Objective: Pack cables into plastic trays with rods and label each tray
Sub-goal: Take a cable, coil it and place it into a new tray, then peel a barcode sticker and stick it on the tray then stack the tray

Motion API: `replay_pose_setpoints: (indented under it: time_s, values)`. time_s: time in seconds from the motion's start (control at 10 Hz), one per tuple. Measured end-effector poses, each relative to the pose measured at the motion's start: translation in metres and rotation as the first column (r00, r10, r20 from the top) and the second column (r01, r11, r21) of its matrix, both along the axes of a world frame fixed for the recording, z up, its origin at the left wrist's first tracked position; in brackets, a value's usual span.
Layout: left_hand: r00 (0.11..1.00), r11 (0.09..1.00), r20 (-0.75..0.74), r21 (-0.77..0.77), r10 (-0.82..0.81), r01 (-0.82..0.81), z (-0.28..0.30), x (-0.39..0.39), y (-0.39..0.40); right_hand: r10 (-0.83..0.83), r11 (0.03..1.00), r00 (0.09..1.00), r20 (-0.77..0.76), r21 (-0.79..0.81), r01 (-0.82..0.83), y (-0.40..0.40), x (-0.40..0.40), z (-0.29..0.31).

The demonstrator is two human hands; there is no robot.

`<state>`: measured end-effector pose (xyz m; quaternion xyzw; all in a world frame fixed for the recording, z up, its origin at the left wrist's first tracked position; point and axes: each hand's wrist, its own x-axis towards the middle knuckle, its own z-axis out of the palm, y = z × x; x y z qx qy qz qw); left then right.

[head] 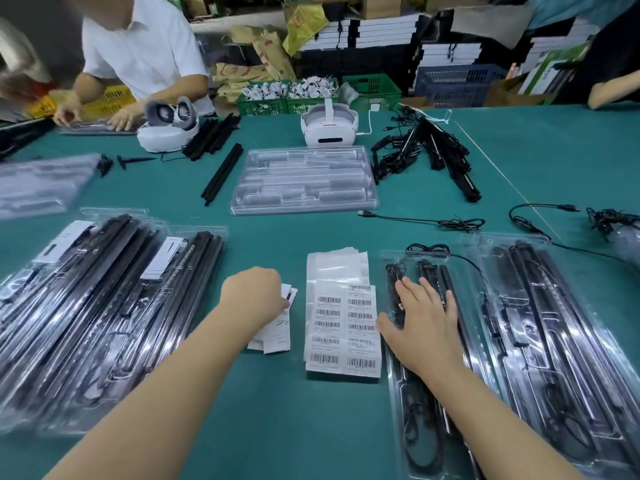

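Green table [277, 427], cluttered. Far side: empty clear tray [304, 180] mid-table, loose black rods [221, 174] to its left, a pile of rods with cables [426, 150] to its right, two white headsets [329, 128] behind. Another person in a white shirt [145, 46] works at the far left corner. One loose cable [426, 221] lies between the empty tray and you. Filled trays stack on your left [97, 313] and far right [561, 341].

Barcode label sheet [343, 320] sits between your hands. Your left hand [254, 296] is curled, pinching small white cards [277, 330] just left of the sheet. Your right hand [424, 322] lies flat, fingers spread, pressing on the packed tray [415, 393] just right of the sheet; thumb near the sheet's edge. Hands well apart.
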<state>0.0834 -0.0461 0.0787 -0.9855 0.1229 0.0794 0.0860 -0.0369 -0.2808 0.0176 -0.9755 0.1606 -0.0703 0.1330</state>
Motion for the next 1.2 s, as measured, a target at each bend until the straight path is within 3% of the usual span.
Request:
replay_pose_setpoints:
  time_s: [0.4, 1.0, 1.1, 1.2]
  values:
    - [0.996, 0.995, -0.033, -0.051, 0.081, -0.083, -0.006, 0.000, -0.001, 0.001, 0.999, 1.000, 0.007, 0.032, -0.001, 0.000, 0.000, 0.002]
    - [0.991, 0.994, 0.091, 0.049, 0.095, -0.100, 0.010, 0.005, 0.004, -0.003, 1.000, 1.000, 0.012, 0.026, 0.003, 0.000, 0.000, 0.000]
    - [0.984, 0.996, 0.159, 0.034, 0.081, -0.087, 0.014, 0.002, 0.003, -0.001, 1.000, 1.000, 0.009, 0.027, 0.001, 0.000, 0.000, 0.001]
    - [0.954, 0.989, 0.288, -0.142, 0.085, -0.045, 0.021, 0.003, -0.001, 0.001, 1.000, 1.000, 0.013, 0.028, -0.002, 0.000, 0.000, 0.000]
